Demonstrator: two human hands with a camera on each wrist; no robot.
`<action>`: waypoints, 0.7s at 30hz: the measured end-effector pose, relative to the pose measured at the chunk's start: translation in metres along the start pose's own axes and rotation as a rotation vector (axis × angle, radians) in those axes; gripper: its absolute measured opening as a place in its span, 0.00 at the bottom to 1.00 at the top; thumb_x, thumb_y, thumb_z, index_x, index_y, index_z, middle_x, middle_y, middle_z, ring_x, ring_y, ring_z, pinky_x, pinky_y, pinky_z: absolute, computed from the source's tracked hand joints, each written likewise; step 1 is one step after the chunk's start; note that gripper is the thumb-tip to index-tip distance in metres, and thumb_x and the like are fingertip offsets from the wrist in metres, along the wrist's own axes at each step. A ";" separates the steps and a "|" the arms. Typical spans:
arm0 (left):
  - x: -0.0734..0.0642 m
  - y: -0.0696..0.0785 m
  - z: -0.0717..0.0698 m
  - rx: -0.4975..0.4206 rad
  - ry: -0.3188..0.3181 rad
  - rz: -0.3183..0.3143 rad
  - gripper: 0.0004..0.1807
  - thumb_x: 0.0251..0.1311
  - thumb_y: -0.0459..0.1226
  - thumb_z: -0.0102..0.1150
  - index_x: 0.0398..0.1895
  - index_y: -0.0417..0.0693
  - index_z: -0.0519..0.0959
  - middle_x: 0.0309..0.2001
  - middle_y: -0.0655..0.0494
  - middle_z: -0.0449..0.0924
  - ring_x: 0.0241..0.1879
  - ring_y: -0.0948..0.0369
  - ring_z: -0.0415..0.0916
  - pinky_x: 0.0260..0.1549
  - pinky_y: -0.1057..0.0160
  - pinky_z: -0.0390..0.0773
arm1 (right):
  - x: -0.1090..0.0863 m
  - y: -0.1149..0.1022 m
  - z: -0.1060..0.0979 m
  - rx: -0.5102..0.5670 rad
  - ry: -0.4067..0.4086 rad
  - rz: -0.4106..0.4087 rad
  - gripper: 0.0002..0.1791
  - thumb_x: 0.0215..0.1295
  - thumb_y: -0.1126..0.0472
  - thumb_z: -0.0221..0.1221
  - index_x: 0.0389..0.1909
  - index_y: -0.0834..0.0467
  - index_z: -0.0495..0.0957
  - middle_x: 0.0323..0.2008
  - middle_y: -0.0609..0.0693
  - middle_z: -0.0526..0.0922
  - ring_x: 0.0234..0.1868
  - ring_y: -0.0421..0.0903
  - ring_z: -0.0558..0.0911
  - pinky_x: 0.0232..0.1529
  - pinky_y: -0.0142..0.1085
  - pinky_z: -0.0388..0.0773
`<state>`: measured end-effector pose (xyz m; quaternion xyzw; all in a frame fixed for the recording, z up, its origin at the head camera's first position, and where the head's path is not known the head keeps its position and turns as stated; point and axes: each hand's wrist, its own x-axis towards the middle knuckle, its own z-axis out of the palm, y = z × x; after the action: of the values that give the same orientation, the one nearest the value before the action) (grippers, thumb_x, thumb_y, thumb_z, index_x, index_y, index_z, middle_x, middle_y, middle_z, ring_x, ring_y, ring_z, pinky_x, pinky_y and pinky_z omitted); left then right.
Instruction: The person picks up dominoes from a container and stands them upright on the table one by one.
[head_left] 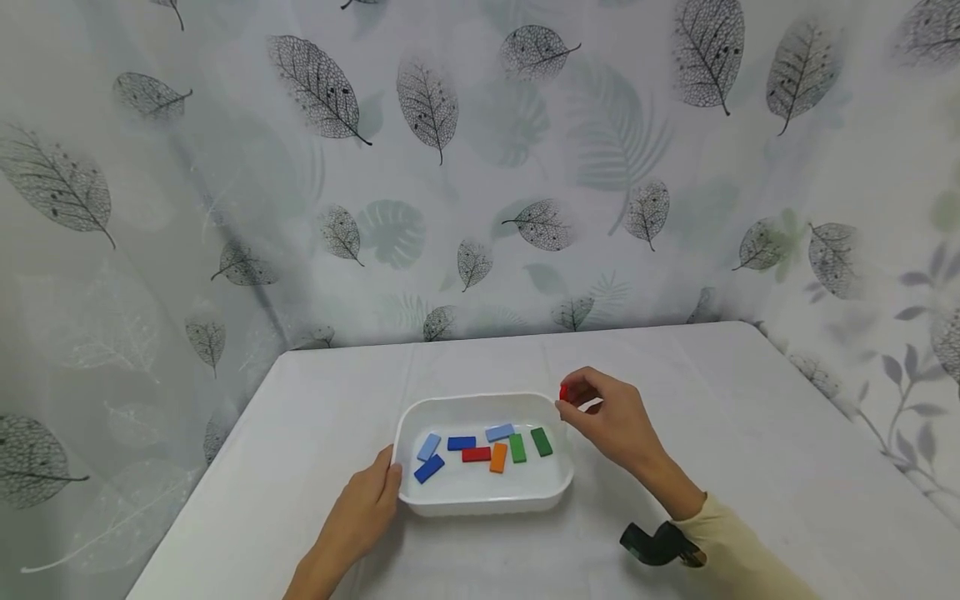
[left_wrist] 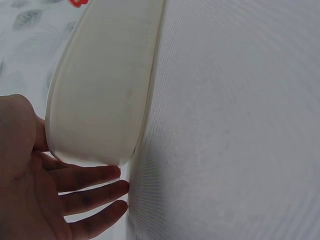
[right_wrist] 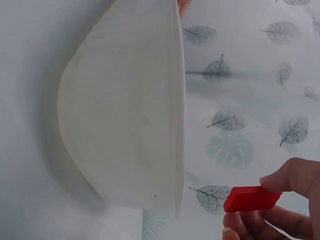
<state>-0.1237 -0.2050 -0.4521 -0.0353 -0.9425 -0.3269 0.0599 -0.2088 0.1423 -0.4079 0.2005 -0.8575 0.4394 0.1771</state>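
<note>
A white plastic tray [head_left: 486, 505] with rounded corners sits on the table, several coloured blocks lying flat inside it. Among them are a red block [head_left: 476, 454], an orange block [head_left: 498, 457] and a dark green block [head_left: 541, 442]. My left hand [head_left: 367, 505] holds the tray's left end, thumb at the rim and fingers against the outer wall, as the left wrist view shows. Between thumb and fingertips my right hand [head_left: 606, 414] pinches another red block [right_wrist: 252, 198], raised just beyond the tray's right rim.
White cloth covers the table [head_left: 697, 400] around the tray. A leaf-patterned curtain [head_left: 480, 183] hangs behind and along both sides. At the right wrist, a black strap-like piece [head_left: 660, 545] sits by the pale sleeve [head_left: 738, 550].
</note>
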 end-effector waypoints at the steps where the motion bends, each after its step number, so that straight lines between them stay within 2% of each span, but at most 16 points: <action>1: 0.000 0.000 0.000 -0.003 -0.001 0.002 0.25 0.83 0.39 0.43 0.74 0.32 0.66 0.66 0.35 0.76 0.66 0.39 0.72 0.62 0.39 0.72 | 0.000 0.002 -0.001 -0.002 0.006 -0.003 0.12 0.62 0.67 0.72 0.45 0.58 0.83 0.35 0.45 0.85 0.37 0.43 0.84 0.37 0.36 0.84; 9: 0.000 -0.002 0.001 -0.013 0.003 0.023 0.24 0.82 0.38 0.45 0.73 0.33 0.67 0.65 0.36 0.77 0.65 0.40 0.73 0.60 0.39 0.74 | -0.001 0.021 -0.008 -0.031 0.026 0.007 0.11 0.63 0.67 0.71 0.44 0.59 0.83 0.35 0.45 0.85 0.37 0.43 0.85 0.36 0.36 0.83; 16: 0.000 -0.002 0.002 -0.003 -0.002 -0.004 0.25 0.82 0.39 0.45 0.74 0.34 0.67 0.66 0.37 0.76 0.66 0.40 0.72 0.61 0.39 0.73 | -0.003 0.038 -0.010 -0.028 0.003 0.028 0.10 0.63 0.68 0.71 0.43 0.60 0.82 0.34 0.45 0.86 0.36 0.44 0.85 0.35 0.36 0.84; 21: 0.000 -0.001 0.001 -0.010 -0.004 0.004 0.25 0.82 0.38 0.46 0.74 0.34 0.67 0.65 0.36 0.77 0.65 0.40 0.74 0.60 0.38 0.74 | -0.002 0.048 -0.011 -0.053 -0.001 0.020 0.10 0.62 0.68 0.72 0.43 0.59 0.82 0.33 0.45 0.86 0.36 0.44 0.85 0.36 0.37 0.84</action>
<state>-0.1238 -0.2054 -0.4532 -0.0380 -0.9409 -0.3313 0.0586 -0.2291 0.1773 -0.4357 0.1872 -0.8710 0.4180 0.1775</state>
